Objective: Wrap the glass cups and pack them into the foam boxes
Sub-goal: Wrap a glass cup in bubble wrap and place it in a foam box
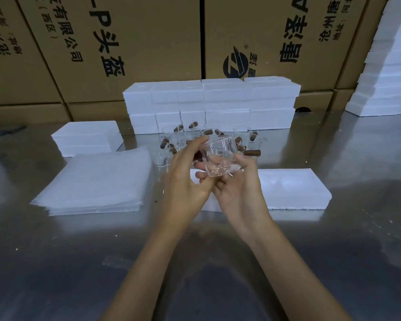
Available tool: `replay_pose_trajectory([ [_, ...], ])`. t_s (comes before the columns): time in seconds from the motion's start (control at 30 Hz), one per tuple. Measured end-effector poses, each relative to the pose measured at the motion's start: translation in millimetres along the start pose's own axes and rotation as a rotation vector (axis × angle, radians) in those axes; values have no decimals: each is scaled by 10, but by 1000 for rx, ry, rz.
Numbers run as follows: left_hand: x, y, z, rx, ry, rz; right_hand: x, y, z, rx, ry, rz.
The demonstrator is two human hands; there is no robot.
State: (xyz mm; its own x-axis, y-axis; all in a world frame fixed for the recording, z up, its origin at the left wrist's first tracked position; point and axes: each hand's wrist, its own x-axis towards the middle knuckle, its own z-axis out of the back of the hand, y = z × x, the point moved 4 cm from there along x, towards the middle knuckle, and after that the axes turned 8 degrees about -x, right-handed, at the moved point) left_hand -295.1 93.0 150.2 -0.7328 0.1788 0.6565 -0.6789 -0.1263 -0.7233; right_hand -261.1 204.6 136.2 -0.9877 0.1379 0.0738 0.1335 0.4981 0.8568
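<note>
A clear glass cup (219, 156) with a brown wooden handle is held tilted above the table, between both hands. My left hand (185, 179) grips its left side near the handle, thumb on the rim. My right hand (237, 186) cradles it from below with curled fingers. Behind them stand several more glass cups (171, 140) with brown handles. A stack of white wrapping sheets (97, 181) lies to the left. An open foam box (294, 188) with moulded hollows lies to the right, partly hidden by my right hand.
A steel table (195, 262) carries everything. Closed foam boxes (211, 103) are stacked at the back, a short foam stack (86, 137) sits at the left, a tall one (389, 66) at the far right. Cardboard cartons (148, 38) form a wall behind.
</note>
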Motion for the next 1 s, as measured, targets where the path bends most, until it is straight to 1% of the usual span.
replay_pose_trajectory([
  [0.03, -6, 8, 1, 25, -4, -20, -3, 4, -1, -10, -12, 28],
  [0.07, -12, 21, 5, 53, -3, -37, -8, 9, 8, -79, -52, 90],
  [0.17, -40, 32, 12, 112, 16, -81, -61, 42, -10, -513, -215, 361],
  [0.2, -51, 6, 2, 134, 20, -110, -83, 41, -5, -636, -289, 418],
  [0.23, -57, -29, -12, 166, 19, -149, -94, 44, 13, -695, -344, 448],
  [0.27, -57, -56, -26, 190, 10, -180, -104, 55, 34, -698, -370, 452],
  [0.3, -51, -69, -32, 187, -10, -178, -99, 65, 62, -648, -369, 429],
  [0.33, -43, -67, -26, 146, -36, -135, -87, 78, 88, -547, -344, 374],
  [0.4, -32, -33, -6, 16, -63, 11, -29, 58, 117, -225, -221, 200],
  [0.43, -32, -14, -10, -28, -48, 70, -6, 40, 108, -70, -146, 124],
  [0.47, -31, 0, -21, -48, -21, 104, 1, 29, 95, 24, -93, 68],
  [0.57, -48, 6, -77, -61, 63, 119, 3, -10, 75, 131, 1, -39],
  [0.63, -54, 5, -102, -87, 77, 115, -3, -28, 81, 167, 32, -83],
  [0.7, -55, 17, -96, -99, 62, 121, -3, -37, 96, 137, 4, -78],
  [0.73, -53, 17, -84, -96, 42, 117, 1, -39, 104, 70, -39, -40],
  [0.77, -52, 19, -63, -88, 13, 109, 8, -42, 123, -48, -104, 22],
  [0.83, -56, 23, -15, -41, -51, 80, -8, -13, 158, -385, -263, 196],
  [0.87, -62, 21, 3, 3, -68, 53, -27, 12, 153, -519, -311, 285],
  [0.9, -73, 15, 10, 54, -70, 22, -34, 31, 144, -594, -326, 350],
  [0.93, -86, 5, 8, 103, -62, -8, -39, 39, 141, -622, -324, 385],
  [1.0, -109, -13, -6, 167, -53, -58, -42, 39, 149, -561, -295, 385],
])
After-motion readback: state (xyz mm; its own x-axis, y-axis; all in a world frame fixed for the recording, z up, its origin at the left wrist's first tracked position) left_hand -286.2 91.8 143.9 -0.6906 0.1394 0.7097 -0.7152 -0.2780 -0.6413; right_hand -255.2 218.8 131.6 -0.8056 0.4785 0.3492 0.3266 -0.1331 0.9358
